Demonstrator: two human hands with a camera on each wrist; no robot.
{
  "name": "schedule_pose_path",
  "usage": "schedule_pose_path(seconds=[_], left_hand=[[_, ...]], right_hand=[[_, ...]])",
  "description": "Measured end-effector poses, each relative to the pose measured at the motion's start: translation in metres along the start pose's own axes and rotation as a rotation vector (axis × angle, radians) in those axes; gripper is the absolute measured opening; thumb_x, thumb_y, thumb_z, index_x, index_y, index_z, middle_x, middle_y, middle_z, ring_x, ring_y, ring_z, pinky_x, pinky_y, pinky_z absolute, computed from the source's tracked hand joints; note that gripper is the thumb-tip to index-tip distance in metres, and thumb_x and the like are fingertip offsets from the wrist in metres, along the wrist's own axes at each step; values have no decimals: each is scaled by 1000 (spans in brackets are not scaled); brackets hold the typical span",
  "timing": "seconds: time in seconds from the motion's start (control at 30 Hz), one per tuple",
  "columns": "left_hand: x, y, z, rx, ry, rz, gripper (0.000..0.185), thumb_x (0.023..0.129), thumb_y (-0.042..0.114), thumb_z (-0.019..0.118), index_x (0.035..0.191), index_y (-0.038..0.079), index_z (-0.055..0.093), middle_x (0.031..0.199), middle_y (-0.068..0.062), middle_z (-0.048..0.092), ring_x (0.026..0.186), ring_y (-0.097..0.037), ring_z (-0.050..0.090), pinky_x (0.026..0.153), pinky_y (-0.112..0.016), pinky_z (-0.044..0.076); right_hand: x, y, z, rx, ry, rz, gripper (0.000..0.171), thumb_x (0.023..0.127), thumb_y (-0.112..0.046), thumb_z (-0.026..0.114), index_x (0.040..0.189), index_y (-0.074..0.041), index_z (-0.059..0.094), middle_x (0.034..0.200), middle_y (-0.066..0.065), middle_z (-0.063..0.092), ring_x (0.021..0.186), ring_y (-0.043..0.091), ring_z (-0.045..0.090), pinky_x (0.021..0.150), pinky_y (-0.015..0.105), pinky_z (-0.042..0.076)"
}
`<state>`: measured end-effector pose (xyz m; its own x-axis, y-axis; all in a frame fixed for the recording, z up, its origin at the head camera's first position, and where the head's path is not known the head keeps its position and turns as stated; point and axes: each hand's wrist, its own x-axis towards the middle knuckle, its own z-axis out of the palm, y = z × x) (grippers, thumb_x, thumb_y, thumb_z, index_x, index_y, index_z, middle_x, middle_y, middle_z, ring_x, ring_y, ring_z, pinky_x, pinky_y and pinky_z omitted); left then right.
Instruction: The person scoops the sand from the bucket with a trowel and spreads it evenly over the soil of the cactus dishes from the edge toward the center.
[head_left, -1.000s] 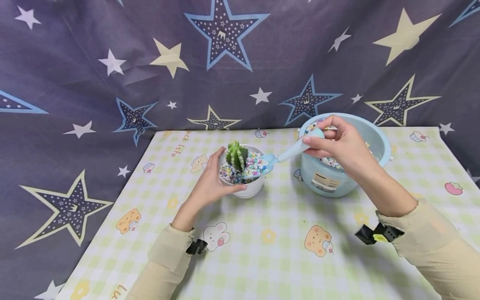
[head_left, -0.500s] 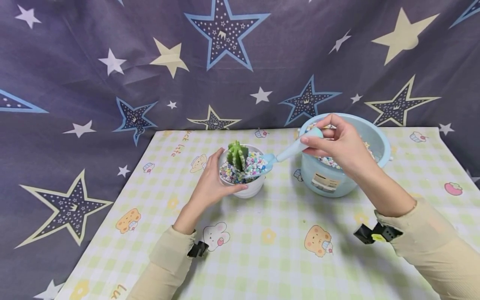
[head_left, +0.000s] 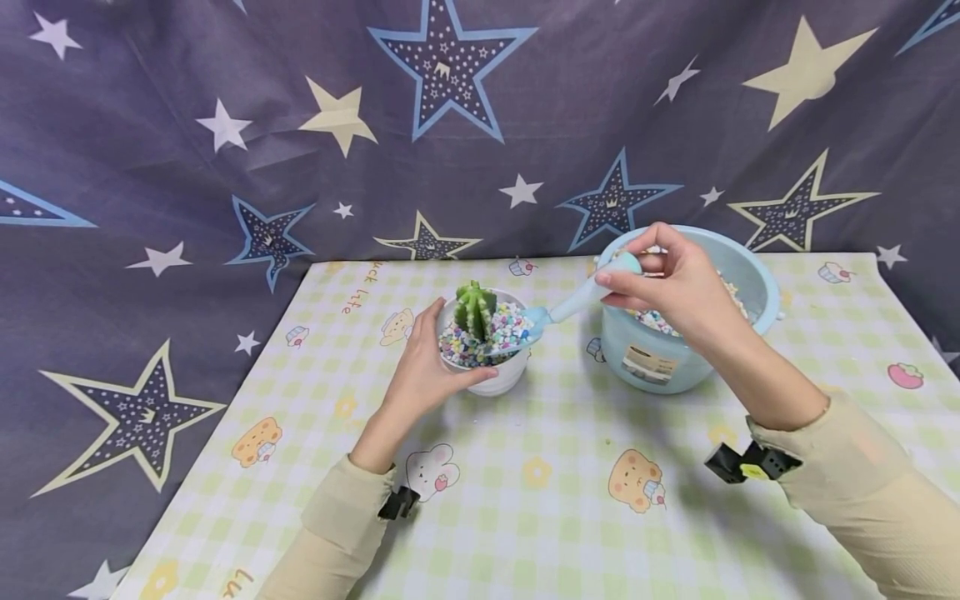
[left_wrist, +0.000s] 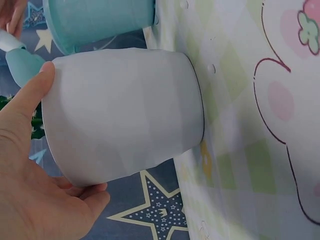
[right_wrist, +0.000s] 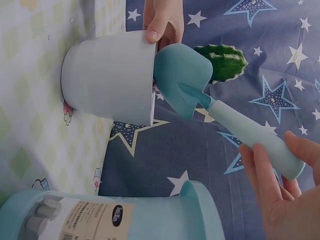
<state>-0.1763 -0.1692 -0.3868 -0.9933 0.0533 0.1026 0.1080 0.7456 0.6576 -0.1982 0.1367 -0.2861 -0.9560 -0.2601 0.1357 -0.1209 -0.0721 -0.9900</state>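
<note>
A small green cactus [head_left: 475, 312] stands in a white pot [head_left: 501, 383] among multicoloured pebbles [head_left: 512, 325]. My left hand [head_left: 423, 367] grips the pot by its left side, the thumb across the front near the rim. In the left wrist view the pot's smooth wall [left_wrist: 125, 115] fills the middle. With thumb and fingers my right hand [head_left: 678, 287] holds a light blue toy shovel [head_left: 573, 304] by its handle. The shovel's blade [right_wrist: 182, 75] is over the pot's rim, its tip low against the pebbles beside the cactus.
A light blue bucket [head_left: 660, 367] with a paper label holds more pebbles, right of the pot and below my right hand. The table has a green checked cloth [head_left: 525, 517] with printed cartoons. Behind it hangs a dark star-patterned curtain [head_left: 285, 75].
The right hand and the shovel's handle have shifted slightly left, while the blade stays at the pot. The left hand keeps its grip, with its wrist moved slightly right.
</note>
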Motion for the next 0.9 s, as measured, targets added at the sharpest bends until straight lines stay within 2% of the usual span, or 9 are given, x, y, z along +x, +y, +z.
schedule_pose_path(seconds=[0.9], left_hand=[[1,-3,-2,-11,-20,37,123,71,49,88,160,10,12,163,-17,20,149,-37,28,122,-55,30]], right_hand=[[-1,-3,1,-45,5,-40,26,87,5,71,95,-7,49,81,-7,76,73,8,76,69,26,63]])
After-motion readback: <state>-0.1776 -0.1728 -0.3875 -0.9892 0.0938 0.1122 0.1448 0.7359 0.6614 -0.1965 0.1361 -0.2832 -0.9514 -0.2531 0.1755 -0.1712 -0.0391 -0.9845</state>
